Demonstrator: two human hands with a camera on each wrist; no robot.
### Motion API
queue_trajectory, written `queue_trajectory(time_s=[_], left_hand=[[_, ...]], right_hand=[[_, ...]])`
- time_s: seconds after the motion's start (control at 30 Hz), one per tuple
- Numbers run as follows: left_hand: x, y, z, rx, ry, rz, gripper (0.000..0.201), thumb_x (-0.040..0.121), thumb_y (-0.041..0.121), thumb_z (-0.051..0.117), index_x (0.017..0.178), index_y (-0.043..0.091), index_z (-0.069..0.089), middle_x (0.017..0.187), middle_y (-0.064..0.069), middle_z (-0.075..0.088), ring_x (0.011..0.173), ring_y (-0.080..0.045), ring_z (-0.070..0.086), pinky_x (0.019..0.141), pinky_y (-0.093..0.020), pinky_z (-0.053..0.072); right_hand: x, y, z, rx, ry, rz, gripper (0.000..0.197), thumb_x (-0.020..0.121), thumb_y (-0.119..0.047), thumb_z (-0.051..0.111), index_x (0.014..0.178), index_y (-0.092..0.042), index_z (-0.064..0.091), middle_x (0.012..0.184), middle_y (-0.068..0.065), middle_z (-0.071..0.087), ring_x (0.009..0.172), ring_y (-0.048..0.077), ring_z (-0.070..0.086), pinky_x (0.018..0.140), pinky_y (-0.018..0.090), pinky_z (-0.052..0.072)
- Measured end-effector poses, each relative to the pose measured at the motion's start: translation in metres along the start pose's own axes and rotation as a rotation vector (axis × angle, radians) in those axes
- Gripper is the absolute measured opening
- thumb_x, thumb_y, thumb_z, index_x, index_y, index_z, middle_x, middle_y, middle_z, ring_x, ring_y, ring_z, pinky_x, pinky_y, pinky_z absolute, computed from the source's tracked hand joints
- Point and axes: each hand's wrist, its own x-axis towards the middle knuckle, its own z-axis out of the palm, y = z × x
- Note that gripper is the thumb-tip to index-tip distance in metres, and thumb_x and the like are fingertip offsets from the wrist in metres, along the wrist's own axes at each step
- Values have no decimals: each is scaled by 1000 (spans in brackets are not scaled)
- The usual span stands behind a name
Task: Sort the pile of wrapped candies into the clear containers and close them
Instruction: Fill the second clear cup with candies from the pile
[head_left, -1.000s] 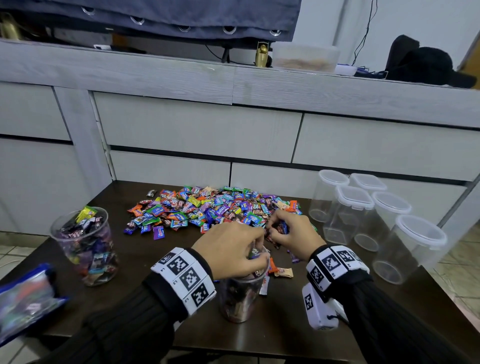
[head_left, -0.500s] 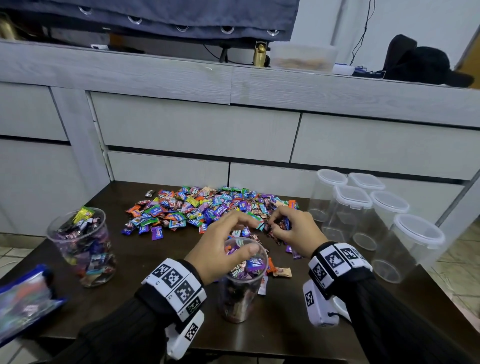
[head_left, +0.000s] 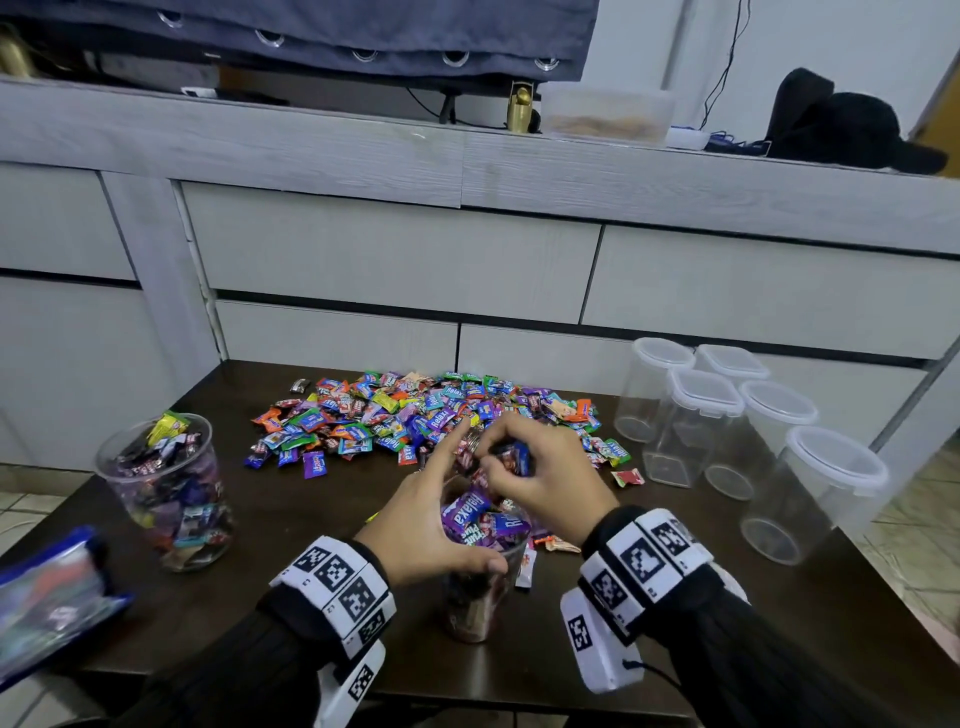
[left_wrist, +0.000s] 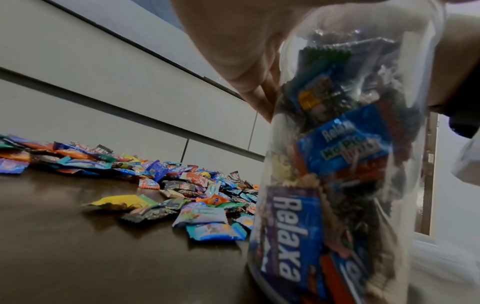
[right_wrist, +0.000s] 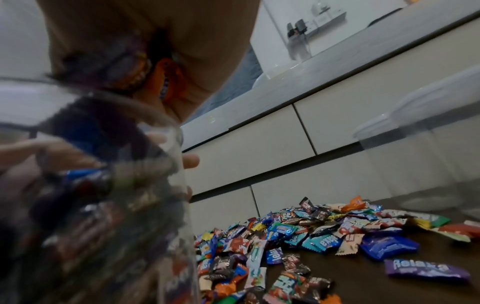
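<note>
Since the earlier views: right hand (head_left: 540, 470) has come off the pile and over the jar mouth; left hand (head_left: 434, 512) has slid from covering the top to bracing the rim.

Item: clear jar (head_left: 480, 577), lidless, upright on the bench (head_left: 291, 603) at 6 o'clock of the candy pile (head_left: 410, 415). Long axis vertical, mouth up. Filled to the rim, wrappers heaped above it.

Left hand: thumb curled round the near rim, fingers reaching out straight past the far side; steadies the jar.

Right hand: fingers curled, pinching a small clutch of wrapped candies (head_left: 511, 460) just above the mouth.

Handling, judged: jar is rigid thin plastic, smooth and probably slippery, moderately weighty when full; take it round the upper wall or rim. Candies are light, crinkly, slick foil sachets with no fixed heading, lying at every angle; best taken in a fingertip pinch, several at once. Heaped ones may need pressing down before a lid seats.

Also on bench: second filled jar (head_left: 169, 493) at 9 o'clock, lidless; five empty lidded containers (head_left: 727, 431) at 3 o'clock; blue pouch (head_left: 47, 592) at 8 o'clock, blurred.
</note>
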Motion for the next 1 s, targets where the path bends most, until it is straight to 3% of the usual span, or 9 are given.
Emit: queue_trajectory(time_s=[0.13,0.2,0.27,0.4,0.53,0.67,0.83,0.9,1.0], left_hand=[[3,-3,-1,34,18,28,123,40,77,82,142,62,14,145,9,48,136,-7,44,113,-43,38],[4,-1,0,12,22,60,110,45,73,83,138,58,26,133,18,56,128,-3,51,108,-39,44],[5,3,1,7,30,76,93,49,72,82,128,54,37,122,25,61,119,0,57,99,-31,48],[6,7,1,6,54,75,73,53,67,83,113,45,50,109,19,65,105,-1,63,86,-27,53],[8,7,0,34,75,76,80,52,68,83,119,57,41,114,29,61,110,6,59,89,-15,47],[9,2,0,31,60,44,98,48,65,85,131,46,36,126,19,59,123,1,54,105,-34,46],[8,0,0,42,63,41,111,50,63,84,143,26,35,132,11,57,128,-5,51,108,-40,43],[8,1,1,19,60,38,99,52,58,86,136,36,38,128,11,61,123,-4,55,105,-38,46],[8,3,1,12,75,52,89,53,54,86,128,47,38,123,14,63,119,1,57,101,-27,46]], right_hand=[[-3,-2,6,-95,-111,-101,10,80,-10,61,89,-14,61,80,-9,62,72,1,56,69,15,43],[-1,-2,6,-169,-169,-115,14,80,-15,59,94,-17,55,72,-13,57,64,3,51,61,19,40],[1,-2,6,-238,-207,-127,18,80,-19,58,95,-20,48,63,-17,46,56,2,45,53,13,30],[8,-1,5,-310,-262,-180,10,82,-22,61,85,-16,54,72,-11,52,62,4,42,59,19,32],[13,2,6,-315,-249,-191,14,88,-24,61,91,-10,58,87,2,59,80,17,54,72,28,43],[16,4,14,-272,-225,-141,16,90,-25,60,97,-10,58,93,0,62,85,15,58,77,29,46],[14,8,19,-167,-103,-73,16,95,-26,54,89,-12,60,78,-12,55,69,0,48,64,10,36],[14,8,17,-119,-39,-67,24,96,-25,49,85,-8,62,73,-7,56,66,4,49,63,16,39],[13,9,14,-70,-19,-57,21,94,-18,51,84,-5,64,74,4,64,70,17,60,67,37,47]])
